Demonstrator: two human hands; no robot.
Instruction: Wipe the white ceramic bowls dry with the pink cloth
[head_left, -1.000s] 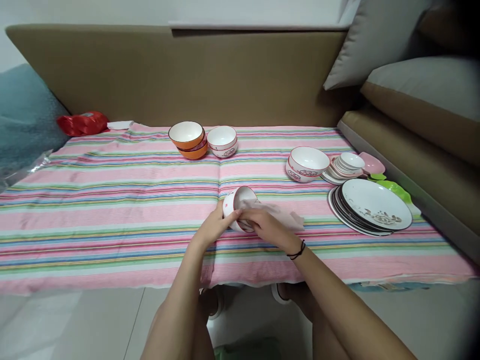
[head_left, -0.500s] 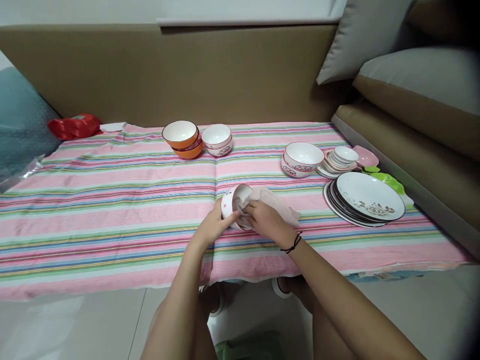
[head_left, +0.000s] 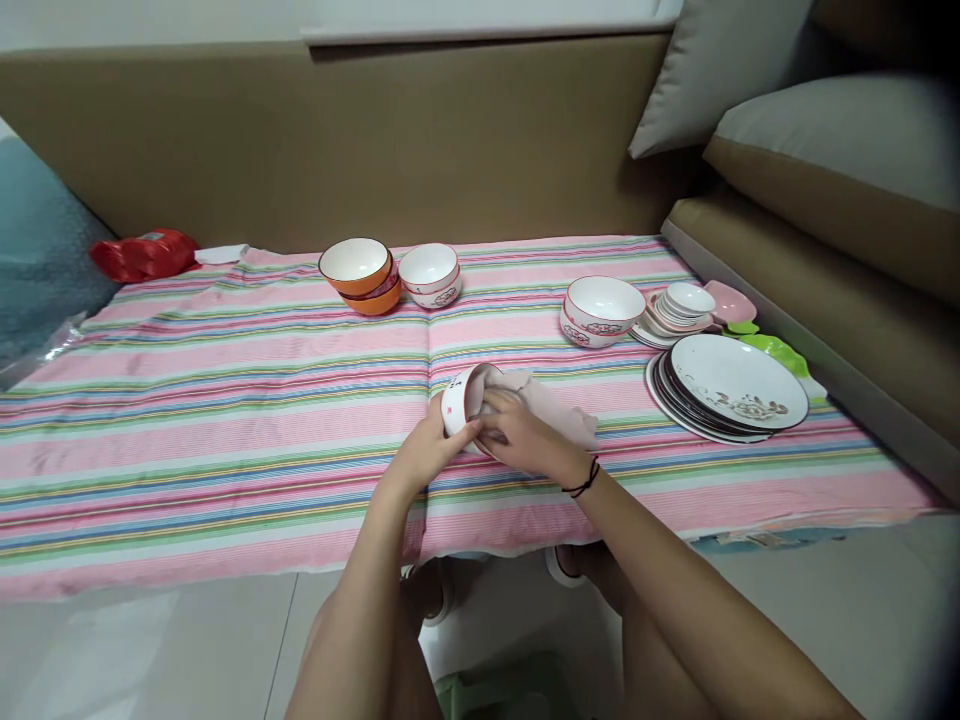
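Observation:
A small white bowl (head_left: 455, 402) with a red rim and dark markings is tipped on its side, its mouth facing right. My left hand (head_left: 431, 445) is closed around its lower left side, thumb at the rim. Inside the mouth, my right hand (head_left: 517, 430) presses a pale cloth (head_left: 559, 408) against the bowl; its fingertips are partly hidden there. The rest of the cloth trails right over the striped bedspread (head_left: 225, 420). A dark cord circles my right wrist.
Orange bowls (head_left: 373, 303) and white bowls (head_left: 439, 292) stand stacked at the back. To the right are more white bowls (head_left: 592, 332), small dishes (head_left: 690, 300), a pink dish (head_left: 731, 302), a green leaf-shaped dish (head_left: 780, 355) and stacked plates (head_left: 739, 385). A red package (head_left: 142, 256) lies far left.
My right hand has pushed a little deeper into the bowl with the cloth, its fingers shifting left. The left hand keeps its hold, and the view has tilted slightly.

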